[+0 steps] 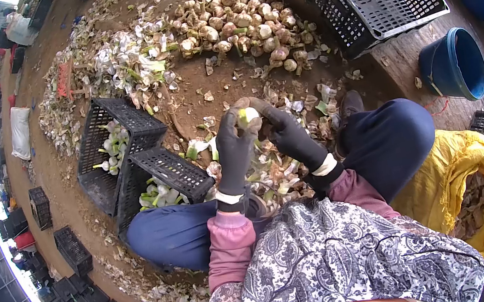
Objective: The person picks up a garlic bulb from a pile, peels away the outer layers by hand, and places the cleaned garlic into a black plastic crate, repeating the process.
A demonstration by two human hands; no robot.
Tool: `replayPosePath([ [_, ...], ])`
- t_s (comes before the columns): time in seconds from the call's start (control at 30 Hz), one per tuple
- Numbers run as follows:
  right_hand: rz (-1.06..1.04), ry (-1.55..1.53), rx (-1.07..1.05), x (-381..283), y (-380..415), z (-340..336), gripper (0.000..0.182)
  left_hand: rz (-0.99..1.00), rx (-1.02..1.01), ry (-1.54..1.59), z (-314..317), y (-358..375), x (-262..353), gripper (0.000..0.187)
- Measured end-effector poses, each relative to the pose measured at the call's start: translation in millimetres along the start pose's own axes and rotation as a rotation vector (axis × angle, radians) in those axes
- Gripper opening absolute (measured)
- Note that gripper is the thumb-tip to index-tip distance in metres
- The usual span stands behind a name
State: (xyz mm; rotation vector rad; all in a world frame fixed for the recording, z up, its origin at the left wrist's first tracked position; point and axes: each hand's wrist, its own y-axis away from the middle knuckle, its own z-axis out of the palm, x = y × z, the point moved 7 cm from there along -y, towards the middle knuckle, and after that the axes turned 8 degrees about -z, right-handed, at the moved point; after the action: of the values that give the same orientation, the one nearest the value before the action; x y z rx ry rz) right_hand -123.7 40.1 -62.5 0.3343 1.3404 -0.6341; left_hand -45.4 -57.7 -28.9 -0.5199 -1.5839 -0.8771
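Black gloves cover both my hands, which meet in front of my knees. My left hand [236,145] is closed around a garlic bulb [251,115], pale and partly peeled, with a short green-yellow stem end. From the other side, the bent fingers of my right hand [289,133] pinch the same bulb; its fingertips are partly hidden. Papery garlic skins [275,174] lie on the ground below my hands. To my left, trimmed white bulbs [161,193] with green stem ends sit in a tilted black crate [171,169].
Beyond my hands is a heap of untrimmed garlic bulbs [233,21], with cut stems and skins [137,60] left of it. Another black crate [122,123] holds bulbs. A large black crate [357,36], a blue bucket [451,65] and a yellow sack [427,184] stand at right.
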Motion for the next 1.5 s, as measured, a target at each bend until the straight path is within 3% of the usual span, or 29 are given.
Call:
replayPosePath([
  [0.13, 0.171, -0.299, 0.277, 13.0, 3.6, -25.6, 0.063, -0.310, -0.090, 0.760, -22.0, -22.4, -36.0, 0.041],
  [0.17, 0.187, -0.263, 0.307, 14.3, 3.8, -30.7, 0.062, -0.245, -0.165, 0.944, -45.9, -35.7, -39.5, 0.042],
  [0.2, 0.208, -0.229, 0.335, 16.0, 6.6, -32.4, 0.060, -0.090, 0.074, 0.890, -75.5, -33.4, -5.7, 0.042],
  [0.23, 0.229, -0.197, 0.363, 17.8, 9.5, -32.9, 0.058, 0.013, 0.223, 1.134, -115.3, -43.4, -0.7, 0.045],
  [0.3, 0.233, -0.207, 0.360, 6.2, 7.8, -27.3, 0.056, 0.182, 0.258, 1.422, -152.6, -47.6, 43.6, 0.045],
  [0.37, 0.150, -0.160, 0.368, 5.3, 5.9, -31.1, 0.056, 0.254, 0.540, 1.094, -159.1, -61.5, 40.0, 0.040],
  [0.43, 0.126, -0.173, 0.436, 4.3, 5.4, -37.2, 0.055, 0.130, 0.322, 0.443, -102.7, -98.0, 17.6, 0.034],
  [0.5, 0.044, -0.118, 0.490, 3.4, 5.0, -48.0, 0.054, 0.015, 0.158, 0.163, -38.2, -135.3, -35.2, 0.029],
  [0.57, 0.114, -0.169, 0.556, -7.6, 5.6, -56.0, 0.050, -0.180, 0.029, 0.199, 15.5, -180.9, -110.7, 0.032],
  [0.63, 0.135, -0.165, 0.604, -18.7, 2.9, -65.8, 0.049, 0.024, 0.034, -0.304, 54.0, -231.1, -185.6, 0.052],
  [0.7, 0.097, -0.173, 0.647, -14.1, 6.5, -75.7, 0.048, -0.137, 0.037, -0.801, 89.7, -244.9, -191.7, 0.069],
  [0.77, 0.131, -0.186, 0.680, -13.7, 7.4, -83.7, 0.048, -0.143, 0.000, -0.735, 106.1, -268.1, -219.9, 0.080],
  [0.83, 0.118, -0.089, 0.686, -13.3, 6.9, -92.4, 0.047, -0.251, 0.079, -0.916, 116.2, -275.2, -234.0, 0.077],
  [0.93, 0.216, -0.159, 0.705, -6.0, 11.4, -95.9, 0.046, -0.195, 0.040, -0.929, 116.0, -275.6, -232.5, 0.066],
  [1.03, 0.143, 0.249, 0.543, -1.8, 4.9, -94.7, 0.046, -0.310, 0.014, -0.554, 90.8, -253.4, -213.3, 0.061],
  [1.07, 0.055, 0.585, 0.393, -14.6, -1.0, -90.9, 0.047, -0.332, 0.049, -0.448, 80.8, -238.9, -197.5, 0.053],
  [1.1, 0.072, 0.577, 0.390, -10.1, 1.8, -88.8, 0.048, -0.453, -0.051, 0.227, 69.2, -223.4, -217.3, 0.049],
  [1.17, 0.105, 0.558, 0.375, 12.2, 13.4, -77.9, 0.050, -0.412, -0.033, 0.303, 46.6, -177.5, -169.9, 0.051],
  [1.23, 0.186, 0.344, 0.396, 34.1, 17.7, -68.4, 0.051, -0.397, -0.188, 0.613, 37.2, -124.4, -129.3, 0.054],
  [1.27, 0.289, 0.034, 0.478, 45.9, 21.5, -63.4, 0.049, -0.267, -0.153, 0.694, 22.6, -109.8, -141.5, 0.059],
  [1.3, 0.390, -0.278, 0.550, 50.1, 20.7, -53.5, 0.046, -0.222, -0.145, 0.470, 17.3, -95.8, -133.3, 0.058],
  [1.33, 0.374, -0.420, 0.600, 29.7, 12.5, -48.7, 0.041, -0.233, -0.196, 0.483, 20.2, -76.0, -108.9, 0.057],
  [1.37, 0.370, -0.427, 0.642, 36.0, 11.5, -47.6, 0.028, -0.242, -0.248, 0.497, 28.5, -56.4, -73.3, 0.055],
  [1.4, 0.369, -0.312, 0.591, 39.0, 13.2, -49.4, 0.025, -0.251, -0.090, 0.399, 33.6, -41.9, -53.9, 0.052],
  [1.43, 0.364, -0.198, 0.539, 37.5, 14.9, -50.5, 0.026, -0.260, -0.049, 0.422, 34.7, -29.1, -37.7, 0.053],
  [1.5, 0.322, -0.259, 0.515, 28.2, 11.2, -38.0, 0.031, -0.241, -0.013, 0.398, 31.0, -10.6, -10.3, 0.055],
])
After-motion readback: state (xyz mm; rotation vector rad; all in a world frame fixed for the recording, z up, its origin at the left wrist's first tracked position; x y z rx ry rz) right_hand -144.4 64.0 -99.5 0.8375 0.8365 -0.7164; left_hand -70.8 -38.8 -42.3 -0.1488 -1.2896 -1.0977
